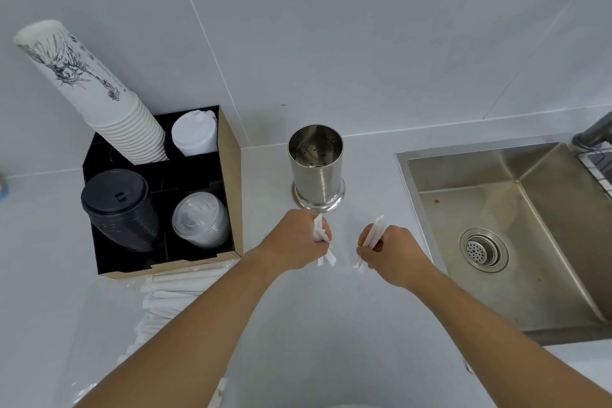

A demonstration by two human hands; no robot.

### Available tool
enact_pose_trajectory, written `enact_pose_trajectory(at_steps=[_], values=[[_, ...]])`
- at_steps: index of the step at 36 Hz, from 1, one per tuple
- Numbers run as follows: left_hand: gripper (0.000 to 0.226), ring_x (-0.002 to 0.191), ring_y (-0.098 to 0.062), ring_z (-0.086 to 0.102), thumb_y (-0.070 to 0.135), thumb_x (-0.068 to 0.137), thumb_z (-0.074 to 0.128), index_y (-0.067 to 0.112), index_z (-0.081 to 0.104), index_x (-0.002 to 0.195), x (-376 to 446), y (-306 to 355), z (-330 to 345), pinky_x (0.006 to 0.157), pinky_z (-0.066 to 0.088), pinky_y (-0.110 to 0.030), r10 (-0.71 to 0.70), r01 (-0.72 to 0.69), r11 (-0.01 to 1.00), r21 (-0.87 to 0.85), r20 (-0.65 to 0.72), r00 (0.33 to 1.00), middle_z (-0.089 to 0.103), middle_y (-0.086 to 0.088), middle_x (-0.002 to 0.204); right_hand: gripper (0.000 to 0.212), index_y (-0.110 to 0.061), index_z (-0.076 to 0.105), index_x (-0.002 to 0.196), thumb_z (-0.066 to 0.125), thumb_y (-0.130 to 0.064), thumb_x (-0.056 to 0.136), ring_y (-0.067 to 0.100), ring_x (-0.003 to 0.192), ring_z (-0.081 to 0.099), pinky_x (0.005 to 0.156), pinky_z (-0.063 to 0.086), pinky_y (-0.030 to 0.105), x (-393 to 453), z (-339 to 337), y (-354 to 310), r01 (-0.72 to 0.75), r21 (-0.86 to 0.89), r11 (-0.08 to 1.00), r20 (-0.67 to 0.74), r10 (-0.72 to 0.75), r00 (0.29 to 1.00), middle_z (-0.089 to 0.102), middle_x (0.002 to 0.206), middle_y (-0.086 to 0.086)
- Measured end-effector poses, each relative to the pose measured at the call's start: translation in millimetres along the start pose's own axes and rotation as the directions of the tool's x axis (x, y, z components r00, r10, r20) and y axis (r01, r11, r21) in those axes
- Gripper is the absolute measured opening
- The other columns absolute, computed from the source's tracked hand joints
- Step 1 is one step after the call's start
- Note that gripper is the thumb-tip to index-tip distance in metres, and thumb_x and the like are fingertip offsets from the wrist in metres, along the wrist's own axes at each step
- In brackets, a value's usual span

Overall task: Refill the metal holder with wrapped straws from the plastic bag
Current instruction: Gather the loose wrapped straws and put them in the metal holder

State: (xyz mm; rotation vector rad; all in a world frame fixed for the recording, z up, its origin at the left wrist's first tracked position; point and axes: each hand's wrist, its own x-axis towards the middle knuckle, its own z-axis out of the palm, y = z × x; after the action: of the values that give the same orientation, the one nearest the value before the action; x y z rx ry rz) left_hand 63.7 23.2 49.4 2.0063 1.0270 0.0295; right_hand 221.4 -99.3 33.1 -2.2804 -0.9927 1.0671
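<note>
The left hand (299, 240) is closed in a fist round a few wrapped straws (320, 235), their white paper ends sticking out above and below the knuckles; the right hand (392, 252) is likewise clenched on its own small bunch of straws (374, 234), which tilt up and away from the fingers. The two fists sit near each other but apart; just beyond them stands the metal holder (316, 169), an upright brushed-steel cylinder on a flared foot, open-topped, with small holes visible on its inner wall and no straws inside. No writing can be read on the wrappers. Under and left of the left forearm lies the clear plastic bag (99, 325) with more white wrapped straws heaped in it. Left of the grip is a black organiser box (228, 182) holding lids and a leaning stack of paper cups (99, 89) printed with a line drawing; right of it a steel sink (516, 232). All rests on a pale grey counter (314, 325) beneath a tiled wall.
</note>
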Motion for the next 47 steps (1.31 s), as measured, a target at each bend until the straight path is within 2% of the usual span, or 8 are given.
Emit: enact_pose_trajectory(at_steps=[7, 13, 16, 20, 27, 31, 37, 47], values=[[0.008, 0.066, -0.012, 0.06, 0.012, 0.079, 0.066, 0.017, 0.071, 0.081, 2, -1, 14, 0.055, 0.051, -0.026, 0.007, -0.01, 0.999, 0.046, 0.054, 0.999, 0.064, 0.006, 0.074, 0.016, -0.01, 0.068, 0.093, 0.062, -0.025, 0.092, 0.015, 0.068, 0.066, 0.058, 0.048, 0.017, 1, 9, -2, 0.014, -0.032, 0.999, 0.02, -0.014, 1.0, 0.068, 0.079, 0.004], [0.008, 0.058, -0.004, 0.058, 0.012, 0.077, 0.069, 0.019, 0.07, 0.076, 2, 0, 22, 0.049, 0.045, -0.014, -0.005, 0.008, 0.998, -0.057, 0.057, 0.998, 0.065, 0.004, 0.071, 0.015, -0.012, 0.069, 0.092, 0.06, -0.024, 0.092, 0.024, 0.075, 0.069, 0.061, 0.052, 0.026, 2, 13, -1, 0.056, -0.05, 0.997, 0.048, -0.054, 0.997, 0.07, 0.08, 0.008], [0.002, 0.055, -0.004, 0.055, 0.011, 0.076, 0.07, 0.012, 0.07, 0.078, 1, 2, 23, 0.049, 0.044, -0.017, 0.001, 0.003, 0.995, -0.103, 0.043, 0.999, 0.066, -0.001, 0.07, 0.016, -0.019, 0.065, 0.079, 0.059, -0.025, 0.093, 0.014, 0.061, 0.062, 0.052, 0.043, 0.012, 3, 15, -1, 0.111, -0.073, 0.991, 0.062, -0.107, 0.992, 0.065, 0.069, 0.0], [0.01, 0.056, -0.009, 0.056, 0.018, 0.078, 0.071, 0.017, 0.065, 0.07, 0, 2, 26, 0.053, 0.045, -0.02, 0.006, -0.004, 0.993, -0.115, 0.018, 1.0, 0.069, -0.005, 0.07, 0.033, -0.026, 0.051, 0.062, 0.059, -0.026, 0.094, 0.006, 0.044, 0.043, 0.042, 0.035, 0.01, 0, 17, -4, 0.159, -0.046, 0.986, 0.064, -0.156, 0.986, 0.05, 0.054, -0.008], [0.024, 0.048, -0.006, 0.046, 0.02, 0.082, 0.067, 0.015, 0.053, 0.063, -3, -1, 20, 0.046, 0.038, -0.015, 0.024, -0.025, 0.999, -0.037, -0.024, 0.999, 0.053, 0.006, 0.057, 0.014, -0.015, 0.064, 0.083, 0.059, -0.024, 0.093, 0.007, 0.057, 0.056, 0.051, 0.038, 0.013, 1, 14, -2, 0.132, -0.072, 0.989, 0.036, -0.13, 0.991, 0.06, 0.067, -0.006], [0.015, 0.052, -0.006, 0.051, 0.018, 0.08, 0.063, 0.004, 0.062, 0.078, -7, -4, 19, 0.049, 0.045, -0.024, 0.031, -0.031, 0.999, -0.037, 0.002, 1.0, 0.064, -0.007, 0.067, 0.015, -0.012, 0.066, 0.089, 0.062, -0.026, 0.09, 0.008, 0.055, 0.054, 0.049, 0.038, 0.015, 2, 9, 1, 0.107, -0.089, 0.99, 0.001, -0.107, 0.994, 0.059, 0.067, -0.006], [0.013, 0.057, -0.007, 0.055, 0.012, 0.081, 0.064, 0.021, 0.066, 0.072, -15, -10, 27, 0.051, 0.044, -0.02, -0.037, 0.048, 0.989, -0.141, 0.08, 0.996, 0.062, 0.009, 0.065, 0.015, -0.017, 0.067, 0.099, 0.065, -0.026, 0.088, 0.005, 0.064, 0.056, 0.058, 0.04, 0.015, 2, 9, 4, 0.09, -0.061, 0.994, 0.03, -0.088, 0.996, 0.06, 0.076, -0.01], [0.013, 0.062, -0.009, 0.061, 0.021, 0.08, 0.071, 0.011, 0.071, 0.089, -17, -14, 17, 0.051, 0.045, -0.019, -0.183, 0.185, 0.961, -0.205, 0.032, 0.983, 0.068, 0.0, 0.076, 0.009, -0.013, 0.065, 0.091, 0.062, -0.02, 0.087, 0.017, 0.063, 0.062, 0.051, 0.046, 0.022, 1, 3, 1, 0.051, -0.068, 0.996, 0.039, -0.049, 0.998, 0.066, 0.077, 0.002]])
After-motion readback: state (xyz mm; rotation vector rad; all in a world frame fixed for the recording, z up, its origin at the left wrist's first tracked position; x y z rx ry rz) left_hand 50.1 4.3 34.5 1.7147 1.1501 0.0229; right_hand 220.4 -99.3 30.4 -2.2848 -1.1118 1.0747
